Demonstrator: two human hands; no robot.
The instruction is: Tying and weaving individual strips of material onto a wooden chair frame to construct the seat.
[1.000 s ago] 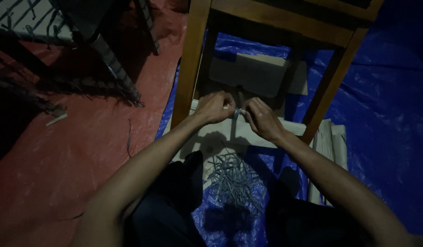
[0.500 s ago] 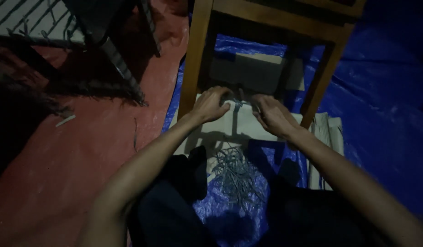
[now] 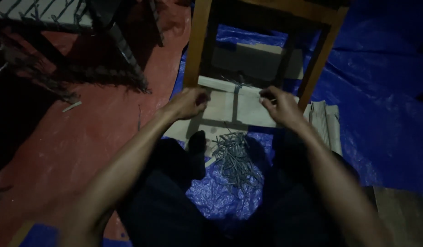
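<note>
I sit on the floor with my legs out in front. My left hand [image 3: 189, 102] grips the left end of a pale flat bundle [image 3: 225, 98], and my right hand [image 3: 279, 106] grips its right end. A thin dark tie [image 3: 236, 88] wraps the bundle's middle, with a twisted knot at the top edge. The bundle lies between the front legs of a wooden chair frame [image 3: 198, 43]. A loose pile of grey wire ties [image 3: 234, 158] rests on the blue tarp between my knees, just below my hands.
A blue tarp [image 3: 376, 91] covers the floor on the right, with red floor [image 3: 97, 137] on the left. Folded pale sheets [image 3: 326, 123] lie right of my right hand. A dark metal frame [image 3: 124, 50] stands at upper left, and a cardboard piece [image 3: 252, 59] lies under the chair.
My hands were together at the bundle's middle, at the tie. They have moved apart to its two ends, and the view has shifted slightly.
</note>
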